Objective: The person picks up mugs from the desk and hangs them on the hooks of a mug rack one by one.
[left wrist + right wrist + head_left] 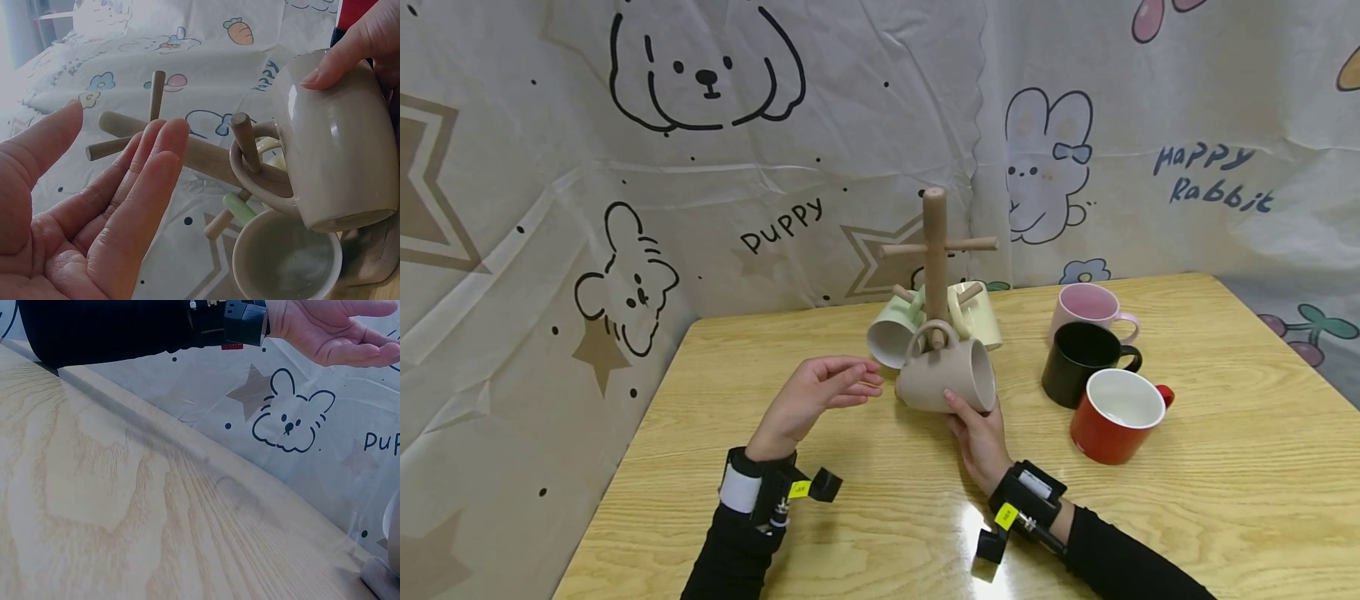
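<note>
My left wrist cam clearly shows the peg (244,131) poking through the handle (240,172) of the beige mug (943,383); head cam just gets the peg's tip, but it alone catches the pink mug (1088,302) near the table's (865,517) back edge. My right hand (981,437) grips the beige one; left hand (820,396) hovers nearby, fingers together, thumb apart. Mug's sideways at the rack's (935,217) front, mouth right, handle up, long axis roughly along that edge.

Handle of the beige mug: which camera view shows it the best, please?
The left wrist view: the handle appears large, with the peg through it. The head view shows it smaller, above the mug's body; the right wrist view does not show it.
</note>
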Action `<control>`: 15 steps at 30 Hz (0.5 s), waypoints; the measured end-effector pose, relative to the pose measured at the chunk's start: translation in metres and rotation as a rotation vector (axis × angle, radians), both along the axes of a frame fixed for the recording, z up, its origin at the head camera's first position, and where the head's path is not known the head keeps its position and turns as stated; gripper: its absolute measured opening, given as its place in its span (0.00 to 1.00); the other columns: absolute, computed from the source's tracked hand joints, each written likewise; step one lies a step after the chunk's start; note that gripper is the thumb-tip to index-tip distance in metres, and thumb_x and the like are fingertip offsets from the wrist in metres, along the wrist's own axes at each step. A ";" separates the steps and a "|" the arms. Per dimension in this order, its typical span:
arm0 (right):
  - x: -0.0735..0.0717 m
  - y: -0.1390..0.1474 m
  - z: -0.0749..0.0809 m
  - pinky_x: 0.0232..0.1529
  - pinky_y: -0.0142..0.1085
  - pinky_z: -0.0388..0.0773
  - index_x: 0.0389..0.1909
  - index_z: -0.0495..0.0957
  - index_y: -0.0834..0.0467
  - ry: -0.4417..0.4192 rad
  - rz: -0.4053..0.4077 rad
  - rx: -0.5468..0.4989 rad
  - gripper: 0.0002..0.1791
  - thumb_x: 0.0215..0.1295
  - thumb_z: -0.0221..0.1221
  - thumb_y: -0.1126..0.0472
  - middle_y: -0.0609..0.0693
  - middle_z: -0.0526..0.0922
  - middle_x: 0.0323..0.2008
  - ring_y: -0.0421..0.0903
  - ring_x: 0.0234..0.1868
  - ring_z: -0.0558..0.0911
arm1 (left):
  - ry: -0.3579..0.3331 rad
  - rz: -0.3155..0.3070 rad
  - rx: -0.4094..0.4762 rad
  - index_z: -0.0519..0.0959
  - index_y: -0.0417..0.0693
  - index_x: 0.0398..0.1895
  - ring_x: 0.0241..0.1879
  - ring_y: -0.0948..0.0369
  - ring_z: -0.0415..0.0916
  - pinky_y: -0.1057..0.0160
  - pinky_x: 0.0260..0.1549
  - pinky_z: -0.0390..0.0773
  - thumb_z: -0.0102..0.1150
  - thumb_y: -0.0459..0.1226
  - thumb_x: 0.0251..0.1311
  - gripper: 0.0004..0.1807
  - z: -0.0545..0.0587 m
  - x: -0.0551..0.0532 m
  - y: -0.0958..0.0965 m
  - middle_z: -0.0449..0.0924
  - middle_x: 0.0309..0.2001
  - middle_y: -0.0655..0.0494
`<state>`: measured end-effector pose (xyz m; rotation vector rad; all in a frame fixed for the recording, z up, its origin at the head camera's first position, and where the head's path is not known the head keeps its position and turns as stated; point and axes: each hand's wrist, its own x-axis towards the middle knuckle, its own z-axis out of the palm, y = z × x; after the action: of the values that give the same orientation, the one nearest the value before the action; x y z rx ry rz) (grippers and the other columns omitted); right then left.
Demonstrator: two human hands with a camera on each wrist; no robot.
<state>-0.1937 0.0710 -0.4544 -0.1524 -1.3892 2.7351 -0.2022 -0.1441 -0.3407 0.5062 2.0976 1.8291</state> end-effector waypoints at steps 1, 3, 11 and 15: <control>0.000 0.000 0.000 0.48 0.31 0.75 0.61 0.55 0.51 -0.004 0.000 0.000 0.33 0.57 0.58 0.68 0.49 0.63 0.54 0.41 0.53 0.71 | 0.000 0.001 0.000 0.73 0.31 0.51 0.40 0.63 0.81 0.59 0.46 0.79 0.51 0.44 0.65 0.23 0.000 0.000 0.000 0.78 0.47 0.36; 0.000 -0.001 0.000 0.48 0.31 0.74 0.61 0.55 0.51 0.000 -0.006 0.003 0.32 0.58 0.57 0.69 0.49 0.63 0.54 0.42 0.53 0.71 | -0.001 0.000 0.003 0.73 0.31 0.51 0.40 0.63 0.81 0.60 0.46 0.79 0.51 0.43 0.65 0.23 0.000 0.000 0.000 0.78 0.47 0.36; 0.001 -0.001 0.000 0.53 0.27 0.72 0.60 0.55 0.53 -0.004 -0.064 0.011 0.32 0.57 0.58 0.69 0.48 0.64 0.54 0.41 0.55 0.69 | -0.001 0.000 0.013 0.73 0.31 0.51 0.40 0.63 0.81 0.59 0.46 0.79 0.50 0.43 0.65 0.22 -0.001 0.000 -0.001 0.81 0.44 0.43; 0.001 -0.001 -0.001 0.54 0.26 0.70 0.62 0.55 0.55 0.008 -0.089 0.044 0.32 0.58 0.57 0.71 0.47 0.64 0.53 0.40 0.55 0.68 | -0.003 0.001 0.014 0.73 0.31 0.51 0.40 0.62 0.81 0.59 0.46 0.79 0.51 0.43 0.65 0.23 -0.001 0.000 -0.002 0.78 0.47 0.36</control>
<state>-0.1931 0.0697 -0.4550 -0.1951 -1.4043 2.6282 -0.2021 -0.1457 -0.3413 0.5059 2.0851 1.8450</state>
